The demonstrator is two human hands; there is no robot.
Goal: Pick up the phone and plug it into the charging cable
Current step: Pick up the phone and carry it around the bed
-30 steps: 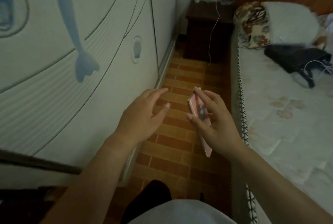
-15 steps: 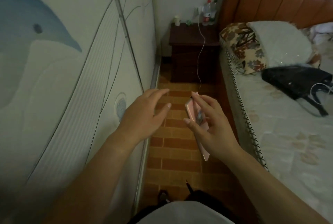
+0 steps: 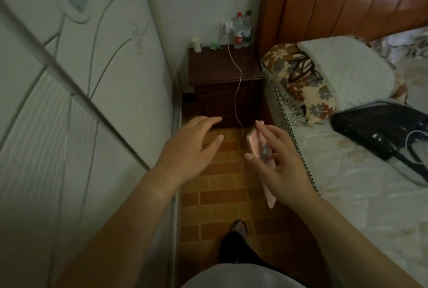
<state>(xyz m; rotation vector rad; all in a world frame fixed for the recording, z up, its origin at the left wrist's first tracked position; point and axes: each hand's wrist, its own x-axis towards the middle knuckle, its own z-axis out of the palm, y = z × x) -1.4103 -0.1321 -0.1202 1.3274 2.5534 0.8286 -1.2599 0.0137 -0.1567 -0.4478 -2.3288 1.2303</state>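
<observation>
My right hand (image 3: 280,165) grips a pink phone (image 3: 254,146) edge-on, its top end pointing toward the nightstand. My left hand (image 3: 188,151) hovers beside it, fingers spread and empty. A thin white charging cable (image 3: 236,93) runs from a wall plug (image 3: 228,26) down over the front of the dark wooden nightstand (image 3: 222,67). Its loose end (image 3: 242,133) dangles just left of the phone's top, between my two hands.
A wardrobe with sliding patterned doors (image 3: 81,102) lines the left. The bed (image 3: 361,183) fills the right, with pillows (image 3: 324,74) and a black bag (image 3: 382,130) on it. Two bottles (image 3: 242,30) and a small cup (image 3: 196,44) stand on the nightstand. A narrow brick-pattern floor (image 3: 217,183) runs between.
I have walked forward along the aisle; the nightstand and cable are much closer. Both hands keep their pose, with the phone still in my right hand.
</observation>
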